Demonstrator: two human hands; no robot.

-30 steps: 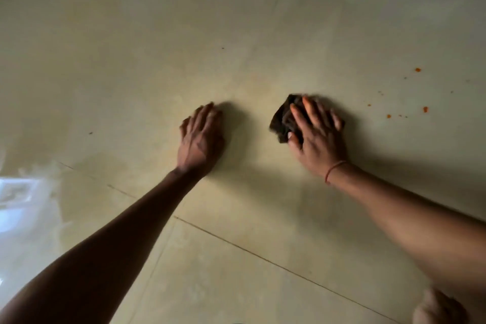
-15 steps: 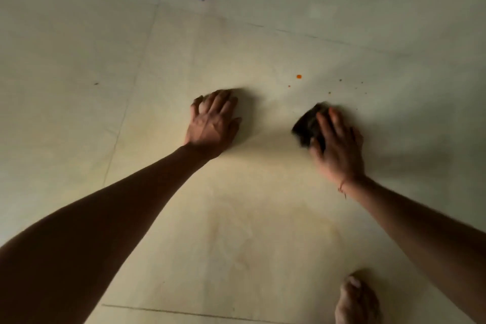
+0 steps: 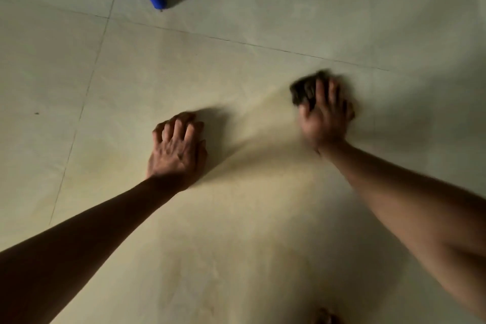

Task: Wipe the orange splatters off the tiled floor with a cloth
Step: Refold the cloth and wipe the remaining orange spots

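Crumpled dark cloth [image 3: 306, 91] now farther fwd.

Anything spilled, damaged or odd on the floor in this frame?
Nothing stands out. No orange spots show on the pale tiled floor now, though the right hand pressing the dark crumpled cloth is motion-blurred and may hide some. Only a tiny dark speck sits far left. The black pole with a blue tip rests on the floor.

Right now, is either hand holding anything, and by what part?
The right hand presses a dark cloth flat against the tiled floor, fingers spread over its top. The left hand holds nothing, braced on the floor.
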